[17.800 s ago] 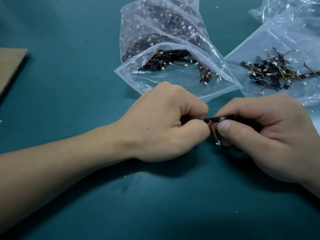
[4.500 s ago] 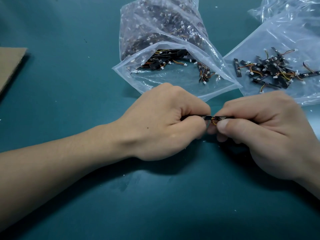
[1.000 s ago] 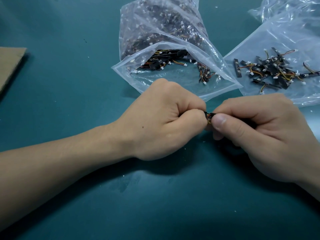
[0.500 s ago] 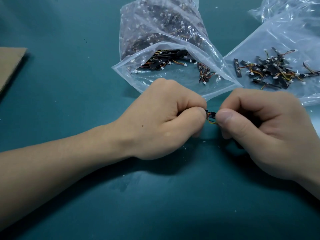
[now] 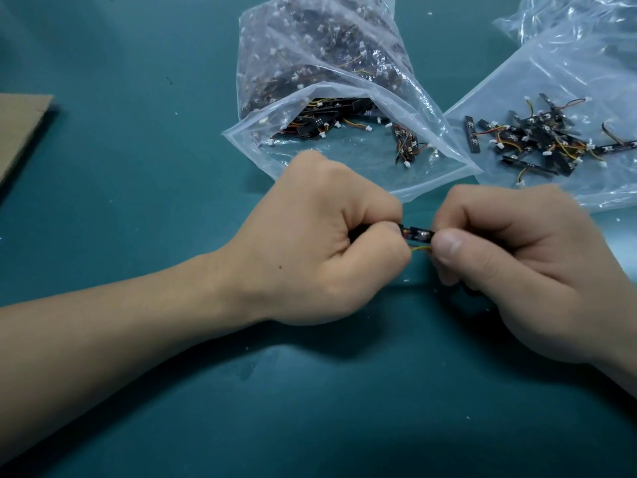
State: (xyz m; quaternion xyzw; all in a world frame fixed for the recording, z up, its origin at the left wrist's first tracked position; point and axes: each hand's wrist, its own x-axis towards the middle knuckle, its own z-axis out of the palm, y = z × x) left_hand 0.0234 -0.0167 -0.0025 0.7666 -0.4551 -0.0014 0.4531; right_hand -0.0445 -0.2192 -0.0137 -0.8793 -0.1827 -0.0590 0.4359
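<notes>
A small black circuit strip (image 5: 521, 233) with a thin yellow wire (image 5: 421, 249) under it spans the gap between my two hands above the green mat. My left hand (image 5: 320, 250) has its fingers curled and pinches the strip's left end. My right hand (image 5: 524, 267) pinches the right end between thumb and curled fingers. Most of the strip is hidden inside both fists.
An open clear bag (image 5: 344, 98) full of the same black strips with wires lies just behind my hands. To the right, a loose pile of strips (image 5: 537, 139) rests on a flat plastic bag (image 5: 586, 74). A cardboard piece (image 5: 17, 129) sits at the left edge.
Over the last second my hands have drawn slightly apart, so more of the black strip shows between them. A yellow wire now shows below it.
</notes>
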